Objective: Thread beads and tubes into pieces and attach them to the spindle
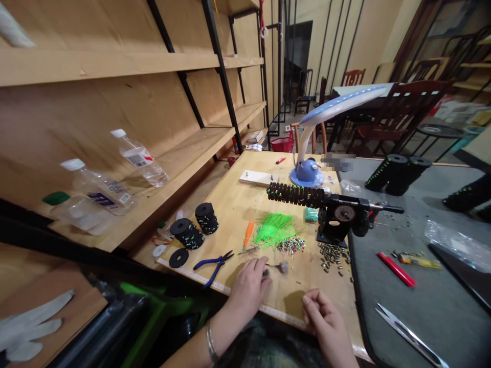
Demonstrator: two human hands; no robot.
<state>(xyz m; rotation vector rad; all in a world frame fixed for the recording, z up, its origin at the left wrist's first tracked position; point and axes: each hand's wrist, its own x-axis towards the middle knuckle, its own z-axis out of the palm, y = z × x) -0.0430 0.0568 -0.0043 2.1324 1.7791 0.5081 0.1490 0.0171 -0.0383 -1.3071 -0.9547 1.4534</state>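
Note:
My left hand [248,286] rests on the wooden table with its fingers curled in. A small dark grey tuft [266,273] shows between its thumb and fingers. Just beyond the fingertips lies another fluffy grey tuft [283,267] on a thin stem. My right hand [325,318] hovers near the table's front edge, thumb and index finger pinched together; whatever they hold is too small to make out. Blue-handled pliers [217,265] lie left of my left hand. Farther in are bright green strands [275,228], coloured beads [291,246] and an orange-handled tool [249,232].
Black spools [187,233] stand at the left edge. A black clamp device [337,217] carries a wound black roll [295,194], with small metal pieces [333,255] below it. Behind is a blue lamp [307,173]. Scissors [410,335] and a red pen-like object [396,269] lie on the grey mat [378,286].

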